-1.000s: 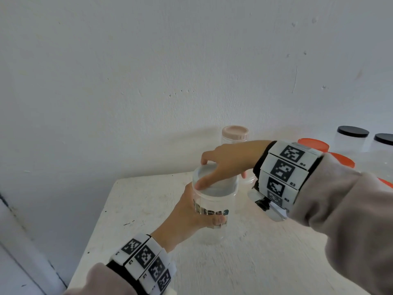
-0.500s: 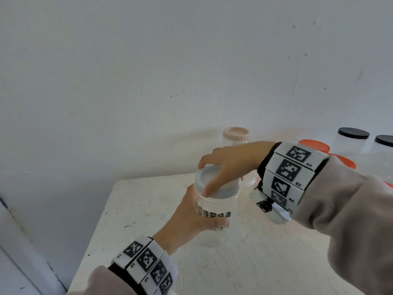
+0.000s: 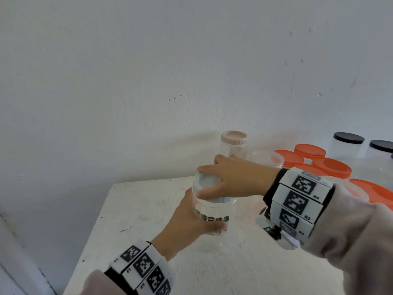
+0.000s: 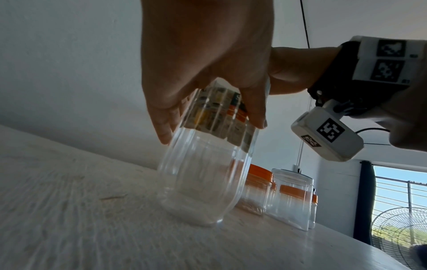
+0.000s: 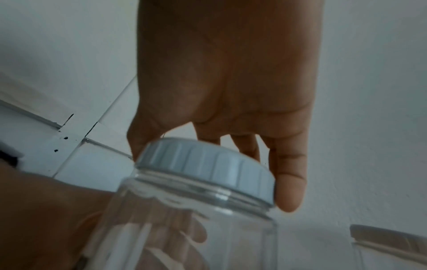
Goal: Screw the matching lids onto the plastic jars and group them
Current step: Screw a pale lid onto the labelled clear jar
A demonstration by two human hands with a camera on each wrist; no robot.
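A clear plastic jar (image 3: 214,237) with a printed label stands on the white table (image 3: 136,211). My left hand (image 3: 189,222) grips its body, fingers and thumb wrapped round the labelled part (image 4: 221,113). A pale blue ribbed lid (image 3: 207,184) sits on the jar's mouth. My right hand (image 3: 231,179) comes from above and grips the lid's rim (image 5: 208,164), thumb on one side and fingers on the other. The jar leans slightly in the left wrist view, its base (image 4: 196,206) on the table.
A tall clear jar with a pink lid (image 3: 234,139) stands by the wall behind. To the right are a clear jar without a coloured lid (image 3: 266,158), several orange-lidded jars (image 3: 309,151) and two black-lidded jars (image 3: 348,138). The table's left edge is near.
My right hand has turned on the blue lid, its fingers shifting round the rim. The left hand holds the jar in the same spot.
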